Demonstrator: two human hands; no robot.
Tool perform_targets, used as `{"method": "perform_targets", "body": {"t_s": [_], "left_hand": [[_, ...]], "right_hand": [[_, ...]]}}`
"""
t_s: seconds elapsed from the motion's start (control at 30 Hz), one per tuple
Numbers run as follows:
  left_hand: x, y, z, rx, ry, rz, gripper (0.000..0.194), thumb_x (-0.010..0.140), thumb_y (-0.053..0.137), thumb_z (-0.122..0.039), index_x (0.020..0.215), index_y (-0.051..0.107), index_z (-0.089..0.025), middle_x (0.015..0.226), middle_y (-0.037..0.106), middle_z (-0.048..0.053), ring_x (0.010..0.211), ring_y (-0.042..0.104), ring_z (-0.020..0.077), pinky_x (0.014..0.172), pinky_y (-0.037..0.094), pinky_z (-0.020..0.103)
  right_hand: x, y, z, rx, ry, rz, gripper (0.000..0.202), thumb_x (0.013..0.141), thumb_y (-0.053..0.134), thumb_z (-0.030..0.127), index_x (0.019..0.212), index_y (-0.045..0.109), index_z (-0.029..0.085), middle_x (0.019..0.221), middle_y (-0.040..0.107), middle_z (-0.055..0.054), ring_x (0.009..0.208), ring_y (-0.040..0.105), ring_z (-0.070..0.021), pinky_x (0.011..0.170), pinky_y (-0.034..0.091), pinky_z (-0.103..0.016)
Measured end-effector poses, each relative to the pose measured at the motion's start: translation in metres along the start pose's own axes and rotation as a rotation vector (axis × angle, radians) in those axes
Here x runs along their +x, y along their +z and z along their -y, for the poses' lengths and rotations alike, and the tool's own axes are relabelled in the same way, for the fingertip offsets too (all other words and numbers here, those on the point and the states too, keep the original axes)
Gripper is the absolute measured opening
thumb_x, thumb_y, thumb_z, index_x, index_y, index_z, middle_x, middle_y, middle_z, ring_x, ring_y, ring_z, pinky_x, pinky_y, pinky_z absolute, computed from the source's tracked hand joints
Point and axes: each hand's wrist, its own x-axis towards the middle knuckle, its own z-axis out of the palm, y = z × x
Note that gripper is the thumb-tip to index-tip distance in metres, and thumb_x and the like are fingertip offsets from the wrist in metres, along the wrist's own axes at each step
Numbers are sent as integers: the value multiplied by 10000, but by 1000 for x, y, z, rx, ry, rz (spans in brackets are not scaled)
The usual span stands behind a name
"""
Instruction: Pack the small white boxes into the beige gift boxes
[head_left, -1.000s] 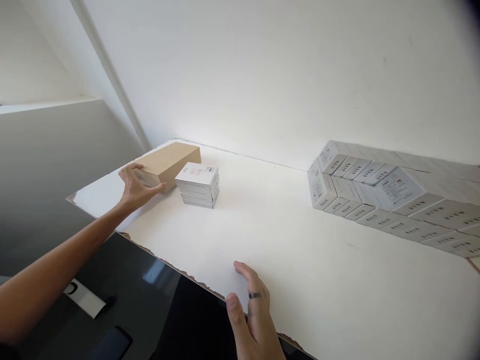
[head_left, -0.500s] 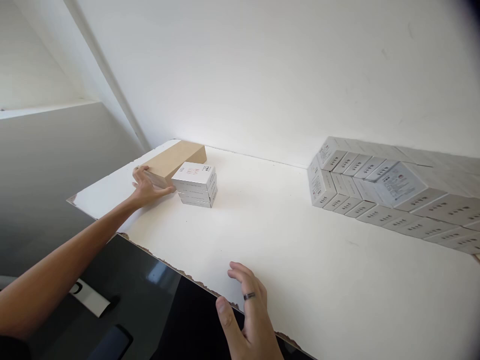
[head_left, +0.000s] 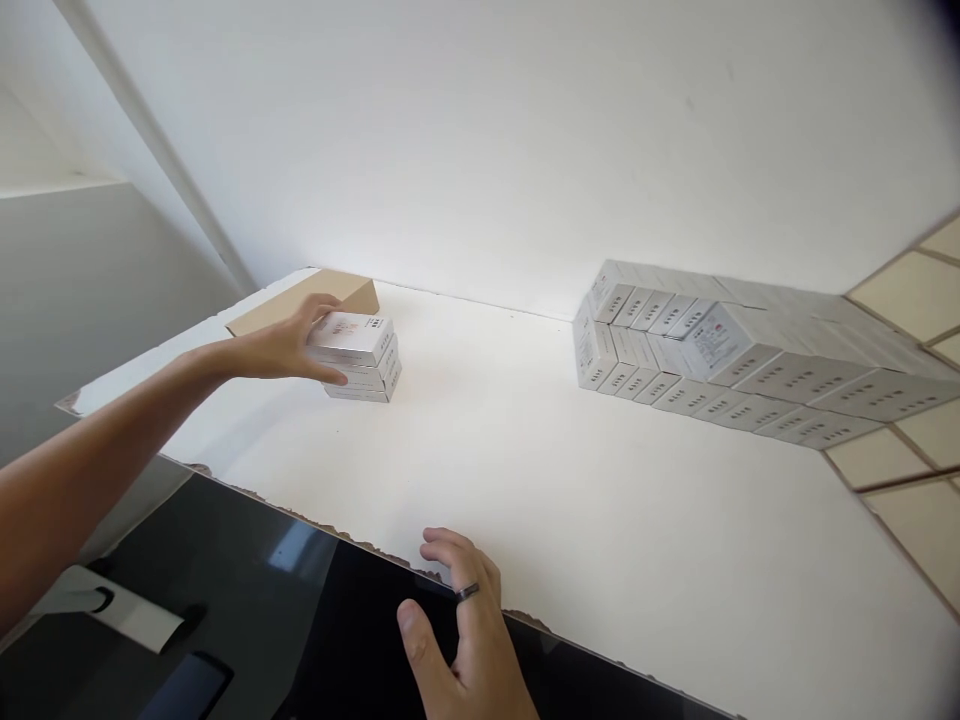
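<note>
My left hand (head_left: 289,338) is wrapped around the left end of a short stack of small white printed boxes (head_left: 360,345), thumb along the near side and fingers at the far side. The upper part of the stack sits slightly out of line with the boxes below it. Just behind my left hand and wrist lies a long brown cardboard box (head_left: 300,292), partly hidden by them. At the near edge of the white board, my right hand (head_left: 469,635) hovers with fingers curved and apart, holding nothing; a dark ring is on one finger.
Long rows of similar white boxes (head_left: 720,350) are stacked against the wall on the right, with one box lying turned on the lower tier. Cream tile-like panels (head_left: 900,300) stand beyond. The white board (head_left: 525,460) has a chipped near edge above a dark glossy surface (head_left: 247,560).
My left hand has left the brown cardboard box and moved onto the stack of white boxes. The view has shifted right; my right hand keeps much the same pose.
</note>
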Motion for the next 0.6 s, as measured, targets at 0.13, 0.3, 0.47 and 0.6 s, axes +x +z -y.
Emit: {"method": "perform_targets", "body": {"t_s": [0.13,0.3,0.47,0.6], "left_hand": [[1,8,14,-62,-35,-61,1302,363,964,-328,1475,288,-321,1442,518,156,1168,641,430,897,617,517],[-13,19,25,-241,-94,26,1303,494,938,-350,1497,107,-355,1282,650,145,987,718,387,809,637,531],[-16,26,27,-324,-46,34,1148,533,931,-337,1454,247,-341,1343,589,155,1148,652,426,901,608,593],[-13,34,34,-307,62,39,1046,556,918,-308,1434,351,-338,1398,526,130,1277,567,424,1001,546,631]], "right_hand": [[-6,-4,-7,8,-9,-32,365,917,558,293,1275,542,361,1368,571,-21,1280,571,-206,1055,517,-343],[-5,-8,-5,7,-16,7,375,902,565,276,1264,542,372,1342,590,-7,1248,588,-206,1032,534,-354],[-3,-9,-5,11,-17,31,383,884,573,246,1247,551,369,1341,592,-1,1250,578,-204,1038,527,-357],[-3,-8,-6,23,-17,43,399,866,579,218,1234,558,371,1346,588,7,1263,558,-196,1053,510,-348]]}}
